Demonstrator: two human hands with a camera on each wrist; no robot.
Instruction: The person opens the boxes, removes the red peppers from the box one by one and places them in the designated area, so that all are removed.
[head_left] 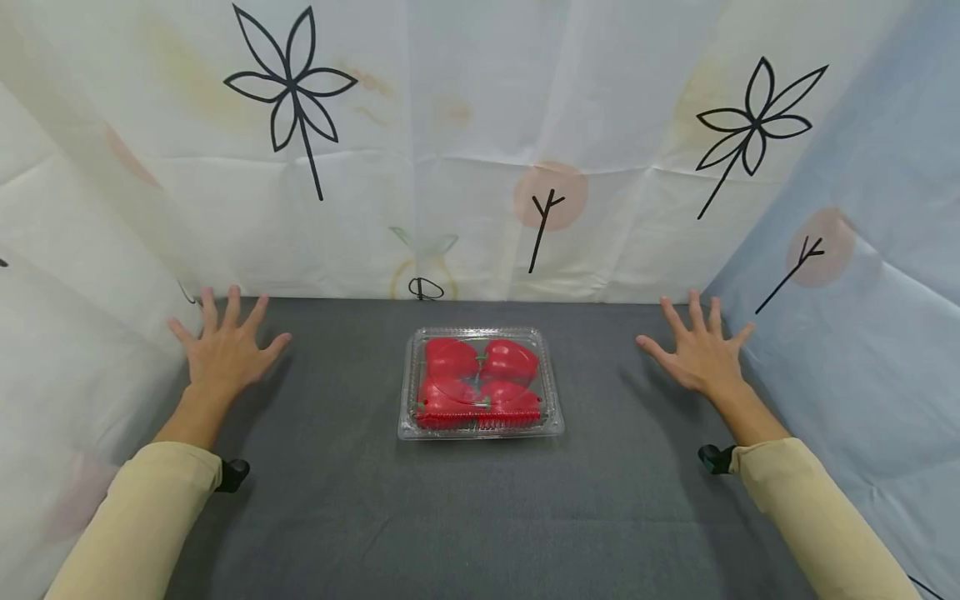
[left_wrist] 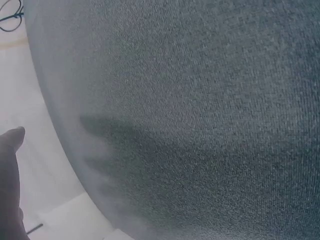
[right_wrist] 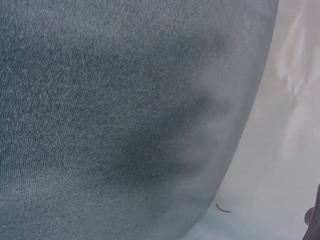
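A clear plastic clamshell box (head_left: 407,421) sits on the grey tabletop, midway between the two hands. Inside it lie several red bell peppers (head_left: 452,357) in two rows, seen through the lid. Out to the left, my left hand (head_left: 222,350) is held with fingers spread and grips nothing; its thumb (left_wrist: 11,140) shows at the edge of the left wrist view. On the far right, my right hand (head_left: 701,354) also spreads its fingers, away from the box and holding nothing. Only a sliver of it (right_wrist: 314,220) enters the right wrist view.
The grey cloth-covered table (head_left: 480,517) meets a white patterned curtain (head_left: 480,100) at the back. More cloth hangs at the left side (head_left: 67,333) and the right side (head_left: 885,350), close beside the hands. Both hands cast shadows on the table.
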